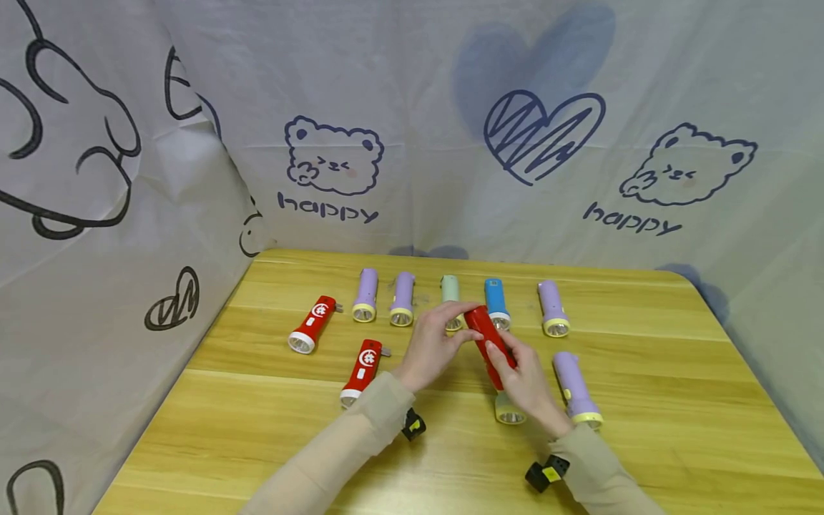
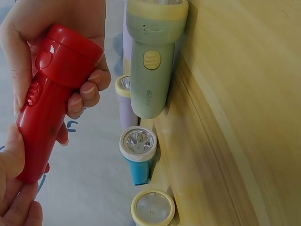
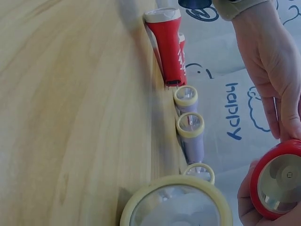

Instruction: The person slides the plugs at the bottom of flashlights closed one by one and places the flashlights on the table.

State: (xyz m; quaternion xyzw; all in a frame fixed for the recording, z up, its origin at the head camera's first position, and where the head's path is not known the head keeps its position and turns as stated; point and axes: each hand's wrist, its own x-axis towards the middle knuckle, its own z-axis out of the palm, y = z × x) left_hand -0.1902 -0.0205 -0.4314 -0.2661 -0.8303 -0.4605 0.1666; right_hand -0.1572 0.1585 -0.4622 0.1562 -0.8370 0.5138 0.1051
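Both hands hold a red flashlight (image 1: 487,336) above the middle of the table. My left hand (image 1: 433,345) pinches its tail end between thumb and fingers. Around its head end curls my right hand (image 1: 529,383). The left wrist view shows the red flashlight's (image 2: 47,115) ribbed slide switch. In the right wrist view its red rim (image 3: 256,190) and lens face the camera. Just below the hands lies a light green flashlight (image 1: 511,409) with a pale yellow head, partly hidden. A purple flashlight (image 1: 575,386) lies beside the right wrist. A red-and-white flashlight (image 1: 363,368) is left of the left hand.
Along the back of the wooden table (image 1: 244,436) lie two purple flashlights (image 1: 367,292), a mint green flashlight (image 1: 450,287), a blue flashlight (image 1: 494,295) and another purple flashlight (image 1: 551,304). Another red-and-white flashlight (image 1: 313,323) lies at the left. A printed curtain (image 1: 412,129) hangs behind.
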